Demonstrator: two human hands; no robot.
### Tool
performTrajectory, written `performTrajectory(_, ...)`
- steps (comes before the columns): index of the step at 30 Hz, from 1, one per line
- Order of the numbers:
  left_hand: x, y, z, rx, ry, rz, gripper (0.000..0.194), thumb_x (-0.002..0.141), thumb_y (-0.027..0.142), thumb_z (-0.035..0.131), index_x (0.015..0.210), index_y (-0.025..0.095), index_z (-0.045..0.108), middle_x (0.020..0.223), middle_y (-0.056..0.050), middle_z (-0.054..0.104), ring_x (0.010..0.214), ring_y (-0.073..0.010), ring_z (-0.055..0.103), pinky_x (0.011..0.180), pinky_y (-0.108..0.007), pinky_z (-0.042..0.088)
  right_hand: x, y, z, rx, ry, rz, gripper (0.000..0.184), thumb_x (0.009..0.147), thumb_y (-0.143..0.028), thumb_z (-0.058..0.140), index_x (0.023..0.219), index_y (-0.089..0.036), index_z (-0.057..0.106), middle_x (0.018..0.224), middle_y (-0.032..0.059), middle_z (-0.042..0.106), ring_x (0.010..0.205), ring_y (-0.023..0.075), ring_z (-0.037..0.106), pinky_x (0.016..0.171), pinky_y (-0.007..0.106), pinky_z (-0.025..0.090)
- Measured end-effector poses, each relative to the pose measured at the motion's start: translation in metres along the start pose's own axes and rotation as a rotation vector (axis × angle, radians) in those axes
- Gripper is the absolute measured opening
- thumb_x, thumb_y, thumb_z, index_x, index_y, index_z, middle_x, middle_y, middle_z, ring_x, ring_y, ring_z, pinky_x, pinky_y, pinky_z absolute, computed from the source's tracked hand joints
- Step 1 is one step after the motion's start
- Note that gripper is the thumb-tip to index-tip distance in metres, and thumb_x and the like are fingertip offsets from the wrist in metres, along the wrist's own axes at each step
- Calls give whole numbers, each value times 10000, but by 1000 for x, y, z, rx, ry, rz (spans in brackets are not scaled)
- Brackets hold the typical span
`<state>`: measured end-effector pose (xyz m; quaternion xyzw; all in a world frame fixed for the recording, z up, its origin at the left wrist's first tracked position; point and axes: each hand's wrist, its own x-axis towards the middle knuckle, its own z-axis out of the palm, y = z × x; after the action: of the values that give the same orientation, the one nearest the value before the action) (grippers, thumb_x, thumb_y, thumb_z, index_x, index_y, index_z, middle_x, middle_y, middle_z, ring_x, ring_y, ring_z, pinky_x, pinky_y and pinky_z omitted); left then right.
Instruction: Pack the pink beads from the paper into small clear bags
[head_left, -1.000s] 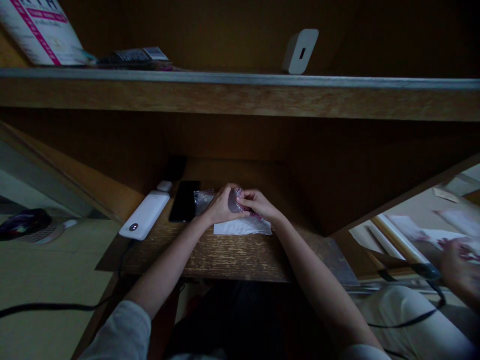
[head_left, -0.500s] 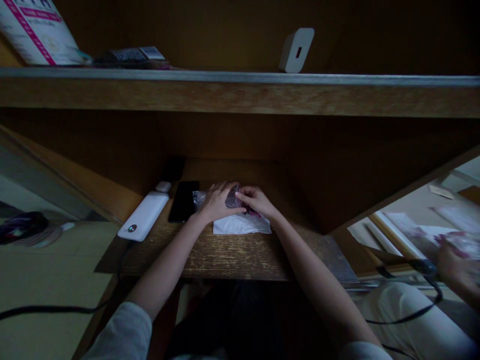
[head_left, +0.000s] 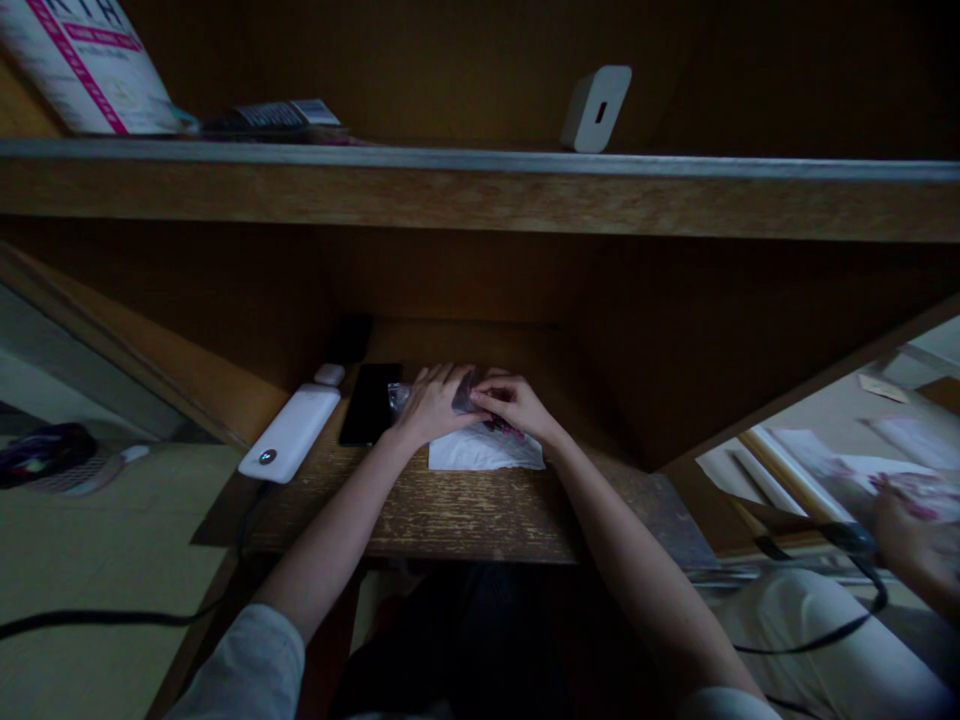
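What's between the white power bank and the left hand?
From power bank to left hand: a black phone, then clear plastic right by the hand. Head view shows it.

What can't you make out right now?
All in the head view:
- Much of the clear bag: hidden by the left hand.
- What the right hand's fingertips touch: too small and dark.
- Top of the white package: cut off by the upper edge.
- What the other person's hand touches: blurred.

Clear plastic bag (head_left: 464,392), between hands
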<state>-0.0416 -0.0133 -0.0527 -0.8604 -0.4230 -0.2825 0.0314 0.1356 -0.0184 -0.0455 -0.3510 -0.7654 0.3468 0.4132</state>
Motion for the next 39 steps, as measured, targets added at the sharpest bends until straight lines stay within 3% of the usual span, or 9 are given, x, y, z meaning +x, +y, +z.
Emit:
performTrajectory(11, 0, 1, -2, -6, -83, -50, 568, 741, 579, 562, 1138, 184, 467, 1056, -91, 617, 988, -269, 570, 863, -407, 392, 2, 0, 0, 196, 79, 122, 203, 770, -343, 575, 744, -162, 661, 793, 41, 632, 742, 158, 564, 698, 278, 423)
performTrajectory(15, 1, -5, -7, -35, -92, -104, 543, 769, 577, 526, 1147, 192, 462, 1066, -89, 622, 950, -257, 594, 846, -394, 412, 1, 7, -9, -24, 161, 50, 173, 793, -284, 546, 826, -159, 661, 841, 52, 633, 790, 166, 566, 732, 285, 412)
performTrajectory(19, 0, -10, -13, -54, -94, -219, 572, 780, 591, 498, 1175, 181, 445, 1002, -103, 643, 896, -255, 619, 769, -359, 451, 0, 10, -16, -392, -43, -72, 138, 776, -275, 588, 799, -170, 675, 877, 59, 614, 865, 186, 526, 805, 318, 368)
performTrajectory(22, 0, -11, -16, -56, -122, -276, 565, 784, 599, 484, 1176, 193, 441, 953, -92, 655, 846, -242, 635, 718, -331, 465, -1, 9, -11, -536, -175, -89, 144, 772, -307, 608, 814, -191, 683, 905, 55, 609, 896, 195, 499, 837, 340, 333)
performTrajectory(30, -1, -9, -12, -14, -165, -278, 522, 805, 580, 460, 1174, 211, 441, 897, -78, 667, 794, -245, 649, 679, -325, 469, 0, 17, 9, -729, -159, -14, 200, 807, -336, 556, 843, -182, 679, 887, 85, 597, 889, 221, 479, 820, 351, 326)
performTrajectory(39, 0, -5, -13, 1, -208, -267, 569, 793, 627, 435, 1197, 226, 429, 912, -73, 669, 812, -245, 648, 677, -309, 455, 0, 20, 7, -718, -167, 25, 205, 786, -332, 576, 896, -187, 673, 915, 79, 619, 919, 222, 488, 839, 346, 317)
